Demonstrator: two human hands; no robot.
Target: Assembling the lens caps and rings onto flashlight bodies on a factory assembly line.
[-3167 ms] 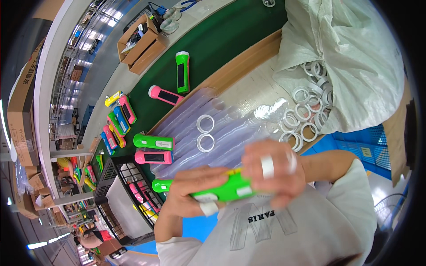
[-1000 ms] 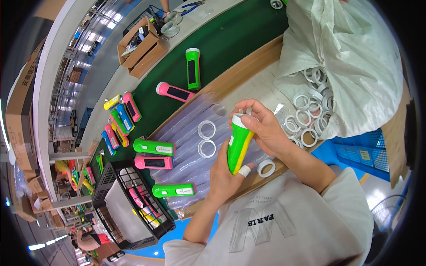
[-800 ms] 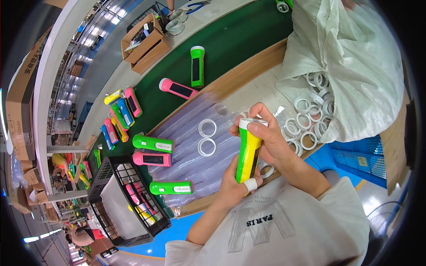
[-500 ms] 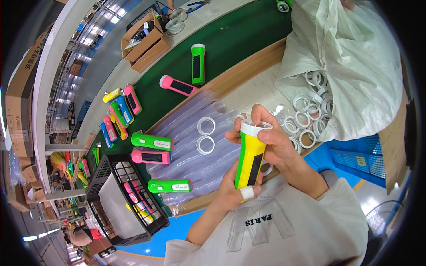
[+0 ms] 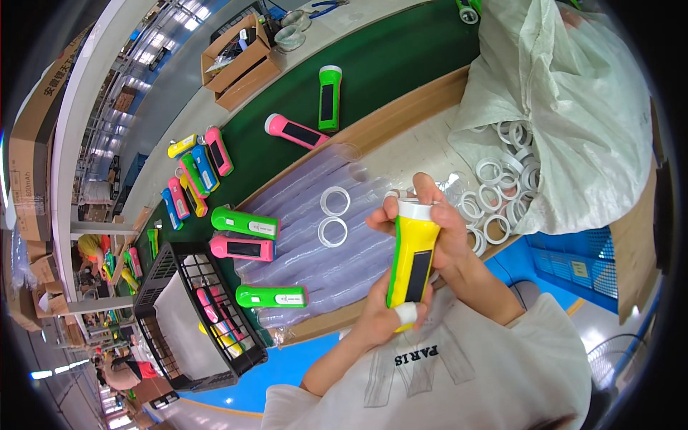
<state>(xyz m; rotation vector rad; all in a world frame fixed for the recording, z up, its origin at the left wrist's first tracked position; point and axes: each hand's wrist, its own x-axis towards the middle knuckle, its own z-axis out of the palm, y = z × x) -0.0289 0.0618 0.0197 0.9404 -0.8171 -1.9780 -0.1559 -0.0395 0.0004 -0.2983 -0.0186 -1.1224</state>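
Observation:
A yellow and green flashlight with a dark panel on its side stands nearly upright in front of my chest. Around its lower end my left hand is closed, with white tape on the thumb. My right hand is closed on the white ring at the flashlight's head, its fingers over the rim. Two loose white rings lie side by side on clear plastic sheeting to the left. Several more white rings spill from a pale woven sack at the right.
Two green flashlights and a pink one lie at the left. More flashlights sit on the green belt. A black crate stands at the near left, a small cardboard box at the back.
The flashlight has shifted slightly right and turned more upright, its open end tilting away from view. My right fingers have moved a little across the ring; both hands keep their hold.

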